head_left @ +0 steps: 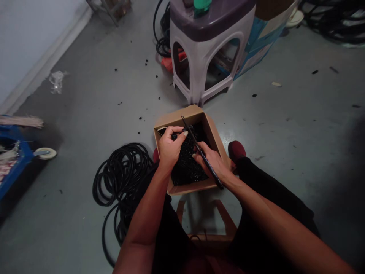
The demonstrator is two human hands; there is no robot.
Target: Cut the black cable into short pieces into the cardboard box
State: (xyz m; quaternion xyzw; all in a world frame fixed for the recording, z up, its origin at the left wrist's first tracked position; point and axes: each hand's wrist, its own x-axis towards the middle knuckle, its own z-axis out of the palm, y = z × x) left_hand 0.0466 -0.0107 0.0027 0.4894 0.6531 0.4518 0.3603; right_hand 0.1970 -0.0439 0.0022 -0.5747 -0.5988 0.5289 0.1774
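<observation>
My left hand [170,148] is over the left side of an open cardboard box [219,146], its thumb and index finger pinched on a small black piece [185,129]. A long, thin, dark tool [209,166] slants across the box, with my right hand [210,156] closed around its middle. The upper end of this tool lies close to the left fingertips; its exact kind is not clear. Below both hands, many small, shiny black pieces [189,171] fill the box. A dark flat object with a light edge [162,130] rests in the box's far left corner.
Coiled black tubing [119,167] lies on the floor at the left. Beyond the box stands a plastic stool [196,64] with a green item [202,4] on top, beside a blue carton [256,49]. A blue wheeled container [17,152] is at far left. Small black bits dot the floor.
</observation>
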